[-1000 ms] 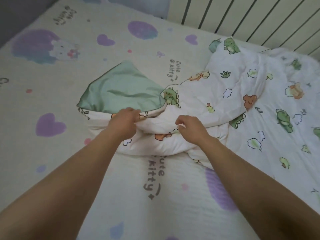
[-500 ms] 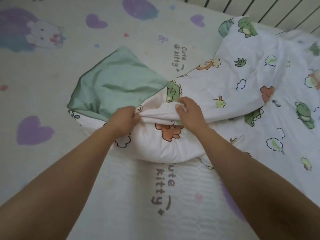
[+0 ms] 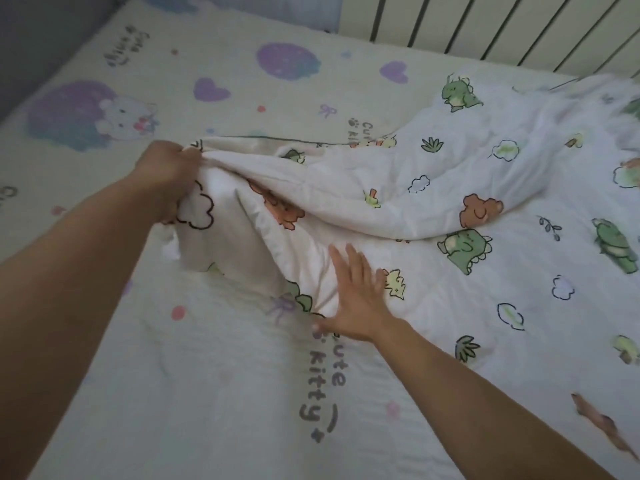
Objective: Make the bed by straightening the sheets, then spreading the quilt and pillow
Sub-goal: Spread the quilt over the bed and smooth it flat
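Step in hand: quilt spread; sheet (image 3: 207,375) looks flat already. Quilt (image 3: 450,188): bunched over the bed's right half, near corner raised toward centre-left. L hand (image 3: 166,174): fingers clenched round that corner, holding it off the sheet. R hand (image 3: 356,299): fingers straight and spread, palm pressing the quilt's near fold, grasping nothing. Pillow: not in view. Next, prob.: you carry the corner further left & pull taut while the R hand pins or smooths; thick folds may need a shake. Vs 0.5 s ago: green underside no longer shows, corner turned over; R hand has let go & gone flat; L hand further left.
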### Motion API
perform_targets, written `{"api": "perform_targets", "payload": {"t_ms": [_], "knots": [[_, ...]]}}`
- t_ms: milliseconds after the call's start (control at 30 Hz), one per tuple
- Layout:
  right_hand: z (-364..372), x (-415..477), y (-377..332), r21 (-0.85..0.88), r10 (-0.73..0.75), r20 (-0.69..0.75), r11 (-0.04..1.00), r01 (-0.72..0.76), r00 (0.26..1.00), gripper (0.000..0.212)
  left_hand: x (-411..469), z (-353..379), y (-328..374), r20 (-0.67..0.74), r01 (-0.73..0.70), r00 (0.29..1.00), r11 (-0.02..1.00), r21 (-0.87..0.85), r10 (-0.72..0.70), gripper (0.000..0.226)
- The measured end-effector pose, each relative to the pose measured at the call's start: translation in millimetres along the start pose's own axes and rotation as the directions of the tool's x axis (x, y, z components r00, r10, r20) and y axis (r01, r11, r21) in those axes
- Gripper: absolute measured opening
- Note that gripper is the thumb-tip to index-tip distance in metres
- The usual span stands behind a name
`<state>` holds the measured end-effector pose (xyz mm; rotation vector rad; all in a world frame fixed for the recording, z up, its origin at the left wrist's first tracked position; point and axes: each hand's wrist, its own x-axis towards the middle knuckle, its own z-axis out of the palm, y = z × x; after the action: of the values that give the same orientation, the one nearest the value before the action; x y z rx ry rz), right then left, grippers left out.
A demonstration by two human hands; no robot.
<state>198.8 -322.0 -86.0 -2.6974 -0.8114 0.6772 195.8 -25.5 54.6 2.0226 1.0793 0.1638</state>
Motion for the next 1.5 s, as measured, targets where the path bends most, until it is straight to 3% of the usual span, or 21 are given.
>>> {"api": "perform_targets", "payload": {"t_ms": [67, 167, 267, 333, 433, 500, 533, 600, 700, 733, 767, 833, 867, 967, 1033, 1100, 1167, 1333, 1500], "knots": [[13.7, -2.4, 5.2, -0.127, 0.048, 0.053, 0.991, -0.041, 0.997, 0.116, -3.3, 8.3, 6.5, 0.006, 0.027, 1.0, 0.997, -0.074, -0.027, 0.027], [1.6, 4.9, 21.5, -0.107, 0.125, -0.026, 0.986, -0.127, 0.992, 0.05, -7.3, 20.5, 8.0, 0.093, 0.101, 0.993, 0.961, -0.257, -0.079, 0.028], [-38.5, 19.2, 37.3, -0.021, 0.241, -0.226, 0.967, -0.252, 0.944, 0.039, -11.5, 26.2, 21.9, 0.18, 0.106, 0.983, 0.88, -0.463, -0.024, 0.03], [-70.8, 35.3, 59.0, 0.051, 0.313, -0.375, 0.947, -0.318, 0.872, 0.036, -9.7, 30.5, 38.3, 0.235, 0.063, 0.968, 0.814, -0.577, 0.092, 0.011], [-114.0, 57.4, 91.2, 0.141, 0.422, -0.542, 0.898, -0.417, 0.726, 0.034, 2.2, 41.1, 47.5, 0.255, -0.05, 0.928, 0.77, -0.636, 0.271, 0.056], [-128.8, 64.1, 98.3, 0.011, 0.356, -0.712, 0.867, -0.498, 0.605, 0.038, 14.1, 56.1, 42.2, 0.251, -0.221, 0.895, 0.855, -0.469, 0.369, 0.09], [-129.2, 65.4, 94.8, -0.07, 0.301, -0.743, 0.853, -0.518, 0.597, 0.042, 16.4, 65.4, 36.6, 0.253, -0.303, 0.885, 0.895, -0.327, 0.392, 0.102], [-112.2, 69.5, 86.4, -0.132, 0.26, -0.634, 0.891, -0.434, 0.728, 0.047, 12.1, 87.6, 18.4, 0.161, -0.421, 0.898, 0.907, 0.033, 0.41, 0.1], [-65.5, 75.0, 77.7, 0.049, 0.214, -0.396, 0.976, -0.212, 0.893, 0.039, 2.2, 112.5, -7.9, -0.037, -0.49, 0.82, 0.734, 0.471, 0.571, 0.057], [-49.5, 77.2, 78.5, 0.133, 0.216, -0.315, 0.974, -0.182, 0.924, 0.051, 5.2, 118.6, -18.7, -0.015, -0.481, 0.807, 0.673, 0.562, 0.59, 0.046], [-36.7, 79.2, 80.4, 0.168, 0.209, -0.201, 0.97, -0.177, 0.957, 0.077, 8.3, 120.7, -27.8, 0.041, -0.483, 0.804, 0.611, 0.627, 0.593, 0.038], [-11.8, 81.8, 86.7, 0.045, 0.182, 0.038, 0.982, -0.184, 0.983, 0.13, 15.0, 123.5, -42.9, 0.137, -0.49, 0.812, 0.537, 0.687, 0.567, 0.032], [-3.6, 82.8, 89.9, -0.053, 0.188, 0.092, 0.982, -0.183, 0.978, 0.14, 16.9, 126.3, -49.3, 0.179, -0.478, 0.835, 0.525, 0.704, 0.521, 0.041], [10.1, 88.0, 93.8, -0.227, 0.197, -0.003, 0.955, -0.192, 0.98, 0.134, 24.4, 136.4, -71.6, 0.338, -0.397, 0.917, 0.586, 0.706, 0.213, 0.103], [4.0, 91.8, 90.8, -0.296, 0.167, -0.111, 0.936, -0.193, 0.98, 0.115, 28.4, 139.6, -87.0, 0.397, -0.422, 0.895, 0.676, 0.604, 0.203, 0.129], [-3.8, 93.8, 92.8, -0.249, 0.119, -0.157, 0.956, -0.156, 0.98, 0.1, 27.3, 141.1, -99.8, 0.411, -0.505, 0.851, 0.719, 0.477, 0.326, 0.119], [-13.0, 89.9, 95.5, -0.202, 0.085, -0.184, 0.972, -0.122, 0.979, 0.091, 21.2, 138.7, -98.0, 0.335, -0.497, 0.863, 0.754, 0.429, 0.378, 0.095], [-56.0, 58.6, 89.3, -0.12, 0.03, -0.226, 0.991, -0.058, 0.974, 0.061, -3.2, 109.3, -66.1, 0.169, -0.453, 0.891, 0.798, 0.398, 0.422, 0.078], [-104.7, 4.9, 82.6, 0.013, 0.048, -0.365, 0.999, -0.047, 0.93, 0.042, -34.8, 43.1, -36.9, -0.077, -0.299, 0.928, 0.852, 0.43, 0.364, 0.073]]}}
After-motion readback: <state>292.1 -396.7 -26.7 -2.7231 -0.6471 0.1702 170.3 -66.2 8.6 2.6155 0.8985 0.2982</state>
